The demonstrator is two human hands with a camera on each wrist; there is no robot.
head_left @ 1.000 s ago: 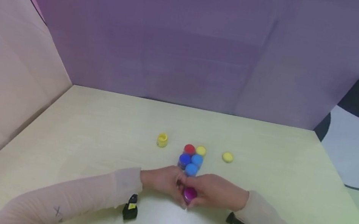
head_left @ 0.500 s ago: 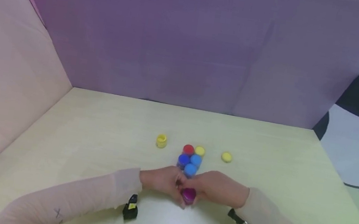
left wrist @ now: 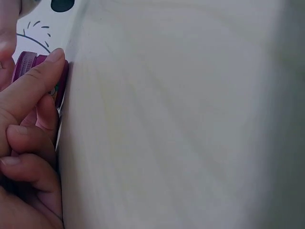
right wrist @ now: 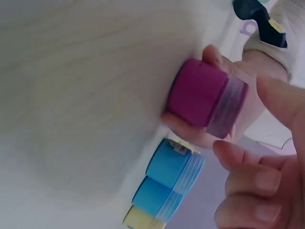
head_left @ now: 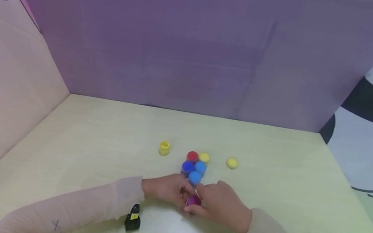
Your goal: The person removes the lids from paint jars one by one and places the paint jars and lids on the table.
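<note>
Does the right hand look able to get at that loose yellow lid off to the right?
Probably yes: the left hand grips the purple jar, and no jar stands between the right hand and the yellow lid.

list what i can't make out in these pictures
Head: inside of the open yellow jar, too small to tell.
Left wrist: most print on the purple jar, behind the left hand.
Right wrist: rest of the yellow-lidded jar, cut off by the bottom edge.
</note>
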